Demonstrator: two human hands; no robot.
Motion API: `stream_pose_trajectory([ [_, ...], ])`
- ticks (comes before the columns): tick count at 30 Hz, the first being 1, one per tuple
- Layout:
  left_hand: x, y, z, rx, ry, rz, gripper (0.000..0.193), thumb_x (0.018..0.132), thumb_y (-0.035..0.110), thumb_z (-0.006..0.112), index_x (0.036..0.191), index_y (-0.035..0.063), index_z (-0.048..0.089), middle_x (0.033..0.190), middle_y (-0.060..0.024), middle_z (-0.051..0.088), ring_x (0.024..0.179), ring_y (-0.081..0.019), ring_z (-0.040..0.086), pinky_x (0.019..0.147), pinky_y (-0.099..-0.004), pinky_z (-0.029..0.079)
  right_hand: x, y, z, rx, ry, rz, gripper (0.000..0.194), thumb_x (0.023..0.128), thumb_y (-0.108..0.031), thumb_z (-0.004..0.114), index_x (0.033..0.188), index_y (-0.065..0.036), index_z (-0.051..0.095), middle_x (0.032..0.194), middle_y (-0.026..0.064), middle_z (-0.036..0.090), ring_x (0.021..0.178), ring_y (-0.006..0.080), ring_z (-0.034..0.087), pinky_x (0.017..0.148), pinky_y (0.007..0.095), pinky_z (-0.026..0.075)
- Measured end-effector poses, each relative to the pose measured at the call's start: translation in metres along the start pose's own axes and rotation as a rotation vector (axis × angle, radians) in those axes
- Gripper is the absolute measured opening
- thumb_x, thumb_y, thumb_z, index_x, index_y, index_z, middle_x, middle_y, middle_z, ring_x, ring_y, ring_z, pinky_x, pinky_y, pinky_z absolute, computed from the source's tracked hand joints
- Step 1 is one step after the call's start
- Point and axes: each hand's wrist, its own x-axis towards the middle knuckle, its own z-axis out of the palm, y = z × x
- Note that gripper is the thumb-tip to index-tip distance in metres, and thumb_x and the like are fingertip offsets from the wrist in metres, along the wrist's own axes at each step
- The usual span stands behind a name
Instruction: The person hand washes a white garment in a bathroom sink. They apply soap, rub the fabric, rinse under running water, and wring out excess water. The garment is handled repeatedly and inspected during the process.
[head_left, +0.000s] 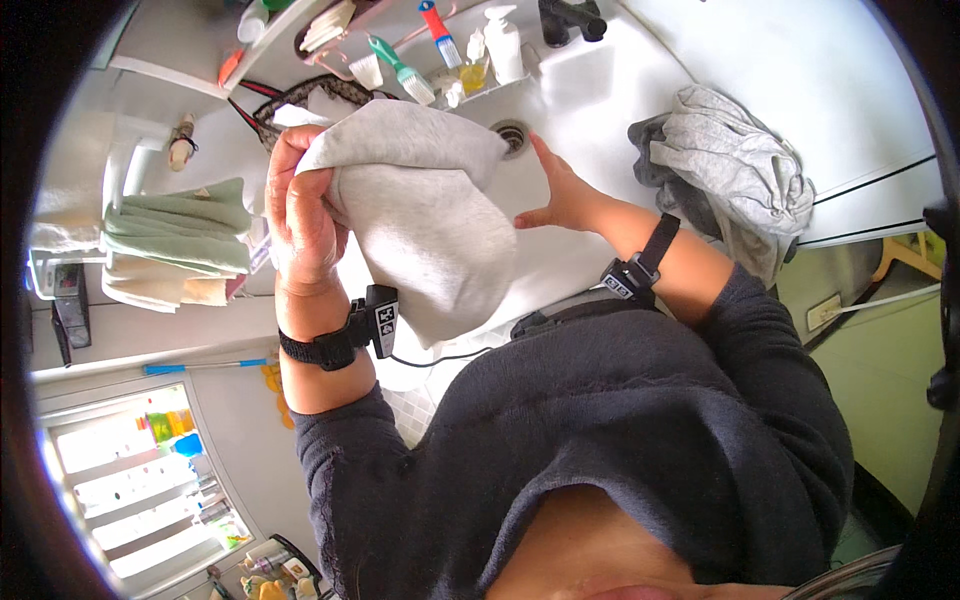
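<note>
My left hand (304, 214) is raised at the left and pinches the edge of a light grey cloth, seemingly a garment (442, 240). The cloth hangs in folds from my fingers, its far end near the drain (511, 137). Over the white washbasin (592, 120), my right hand (561, 193) has its thumb and fingers spread and holds nothing, a little to the right of the cloth. A crumpled pile of light grey fabric (731, 157) lies at the basin's right side, on top of darker grey fabric (694, 214).
A black faucet (574, 21) stands at the basin's back. Left of it are a white pump bottle (502, 49), a red-and-blue brush (441, 34) and a green-handled brush (401, 69). A patterned bag (262, 120) lies behind my left hand. Green and beige towels (176, 229) hang left.
</note>
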Motion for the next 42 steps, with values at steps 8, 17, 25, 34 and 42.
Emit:
stream_pose_trajectory([
  [8, 0.012, -0.053, -0.008, 0.073, -0.006, -0.204, 0.022, 0.083, 0.01, 0.046, 0.102, 0.0008, 0.05, 0.09, -0.0069, 0.056, 0.081, -0.0143, 0.053, 0.074, -0.0245, 0.043, -0.011, 0.019, -0.044, 0.607, 0.046, 0.2, 0.047, 0.075, -0.024, 0.064, 0.114, -0.001, 0.05, 0.102, 0.0109, 0.057, 0.09, 0.0227, 0.057, 0.079, 0.0326, 0.045],
  [17, -0.026, -0.124, 0.041, 0.703, -0.579, -0.273, 0.05, 0.078, 0.021, 0.063, 0.121, 0.0048, 0.045, 0.114, -0.014, 0.054, 0.101, -0.0267, 0.054, 0.087, -0.0345, 0.043, -0.041, 0.041, -0.058, 1.644, 0.146, 0.566, 0.032, 0.076, -0.026, 0.062, 0.099, -0.006, 0.056, 0.094, 0.0074, 0.061, 0.084, 0.0208, 0.06, 0.08, 0.0366, 0.048],
  [25, -0.028, -0.134, 0.09, 0.506, -0.777, -0.403, 0.084, 0.068, 0.04, 0.074, 0.128, 0.0021, 0.031, 0.122, -0.017, 0.046, 0.108, -0.0294, 0.051, 0.088, -0.038, 0.043, -0.046, 0.016, -0.049, 1.576, -0.089, 0.37, 0.036, 0.085, -0.033, 0.054, 0.109, -0.007, 0.053, 0.108, 0.0077, 0.056, 0.1, 0.0238, 0.053, 0.088, 0.0437, 0.042],
  [34, -0.026, -0.173, 0.081, 0.281, -0.376, -0.706, 0.03, 0.086, 0.021, 0.052, 0.108, 0.0023, 0.052, 0.099, -0.0106, 0.056, 0.084, -0.0207, 0.057, 0.077, -0.0335, 0.049, -0.046, 0.006, -0.032, 1.096, 0.108, 0.372, 0.062, 0.076, -0.008, 0.064, 0.129, -0.007, 0.032, 0.114, 0.0087, 0.047, 0.101, 0.0226, 0.05, 0.08, 0.0396, 0.046],
  [42, 0.012, -0.132, 0.0, 0.086, -0.014, -0.564, 0.031, 0.085, 0.016, 0.045, 0.11, -0.0011, 0.05, 0.097, -0.0082, 0.059, 0.088, -0.0176, 0.058, 0.075, -0.033, 0.05, -0.031, -0.003, -0.093, -0.042, 0.419, 0.082, 0.031, 0.071, -0.017, 0.068, 0.097, -0.001, 0.062, 0.082, 0.0123, 0.064, 0.075, 0.0205, 0.062, 0.068, 0.0292, 0.048],
])
